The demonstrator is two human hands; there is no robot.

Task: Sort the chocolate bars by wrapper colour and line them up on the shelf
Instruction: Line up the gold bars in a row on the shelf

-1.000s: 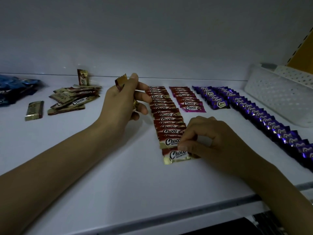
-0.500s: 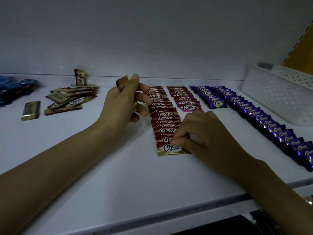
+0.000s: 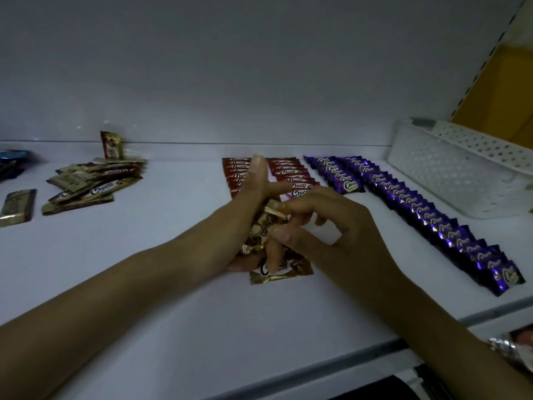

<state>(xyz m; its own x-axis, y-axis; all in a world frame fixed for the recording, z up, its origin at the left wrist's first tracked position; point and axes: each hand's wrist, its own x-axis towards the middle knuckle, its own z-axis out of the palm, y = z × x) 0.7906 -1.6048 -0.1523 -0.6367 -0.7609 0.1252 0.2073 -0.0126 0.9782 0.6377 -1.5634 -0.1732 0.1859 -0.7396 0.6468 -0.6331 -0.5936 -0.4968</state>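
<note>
My left hand (image 3: 251,203) holds a small stack of gold-brown bars (image 3: 264,226) upright above the red-gold row (image 3: 235,168), thumb pointing up. My right hand (image 3: 331,226) pinches the top end of one bar in that stack. The row's front bar (image 3: 281,272) lies flat on the white shelf (image 3: 173,269), just below both hands. To the right run a short pink-red row (image 3: 291,174), a short purple row (image 3: 337,174) and a long purple row (image 3: 432,223). A loose pile of gold-brown bars (image 3: 92,183) lies at the back left.
A single gold bar (image 3: 17,206) and blue wrappers (image 3: 11,163) lie at the far left. A white perforated basket (image 3: 461,168) stands at the back right. The shelf's front edge (image 3: 288,373) runs below my arms; a wrapped bar (image 3: 513,345) shows beneath it at lower right.
My left hand brought its stack right and forward over the row. My right hand let go of the row's front bar and rose to pinch a bar in the stack.
</note>
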